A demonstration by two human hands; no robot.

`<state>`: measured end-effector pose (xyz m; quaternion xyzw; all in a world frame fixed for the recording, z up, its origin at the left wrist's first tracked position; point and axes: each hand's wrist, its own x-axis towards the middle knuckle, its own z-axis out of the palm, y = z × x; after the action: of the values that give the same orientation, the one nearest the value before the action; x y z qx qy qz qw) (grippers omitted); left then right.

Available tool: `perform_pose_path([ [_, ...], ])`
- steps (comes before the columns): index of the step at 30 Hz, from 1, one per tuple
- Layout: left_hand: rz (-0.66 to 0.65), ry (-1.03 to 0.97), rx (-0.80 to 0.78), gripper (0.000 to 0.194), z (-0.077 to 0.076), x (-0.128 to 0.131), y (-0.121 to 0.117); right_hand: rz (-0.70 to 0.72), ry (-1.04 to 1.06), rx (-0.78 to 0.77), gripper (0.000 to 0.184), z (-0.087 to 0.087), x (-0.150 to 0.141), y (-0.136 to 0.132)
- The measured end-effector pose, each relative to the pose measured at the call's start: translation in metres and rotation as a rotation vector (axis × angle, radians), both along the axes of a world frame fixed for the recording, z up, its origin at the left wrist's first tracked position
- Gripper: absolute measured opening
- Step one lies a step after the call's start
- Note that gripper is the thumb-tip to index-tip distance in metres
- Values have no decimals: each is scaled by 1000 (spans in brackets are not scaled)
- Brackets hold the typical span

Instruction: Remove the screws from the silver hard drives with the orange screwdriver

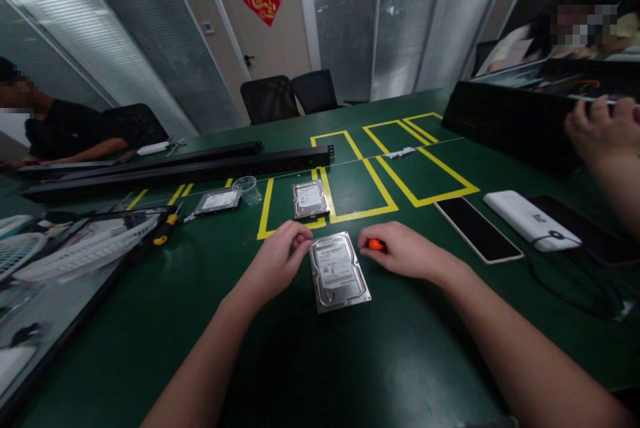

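A silver hard drive (338, 272) lies label up on the green table in front of me. My left hand (280, 261) rests at the drive's top left corner with its fingers curled and pinched together against the edge. My right hand (405, 251) is closed around a small tool with an orange handle (375, 245), just right of the drive's top right corner. A second hard drive (309, 199) lies farther back across a yellow tape line. A third drive (218, 201) sits to the left, beside a clear plastic cup (248, 189).
Long black power strips (190, 168) cross the table at the back left. A yellow-handled screwdriver (165, 229) and white fan parts (75, 251) lie at left. A phone (477, 229), a white power bank (530, 219) with cable and a black chassis (515, 121) are at right. Other people work at both sides.
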<state>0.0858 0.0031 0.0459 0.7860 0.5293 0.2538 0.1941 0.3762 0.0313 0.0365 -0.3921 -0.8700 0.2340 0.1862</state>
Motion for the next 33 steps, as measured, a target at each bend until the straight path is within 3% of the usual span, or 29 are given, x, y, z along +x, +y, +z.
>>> perform_pose_path([
  [5,199,-59,37,13,-28,-40,-10,55,-16,-69,11,-1,-9,-6],
  [10,291,-99,51,15,-47,-53,-8,71,-46,-66,16,-3,-14,-8],
  [19,268,-144,83,13,-61,-53,-3,115,-86,-119,21,-5,-10,-4],
  [33,267,-180,76,12,-64,-52,-3,141,-111,-131,22,-8,-7,-3],
])
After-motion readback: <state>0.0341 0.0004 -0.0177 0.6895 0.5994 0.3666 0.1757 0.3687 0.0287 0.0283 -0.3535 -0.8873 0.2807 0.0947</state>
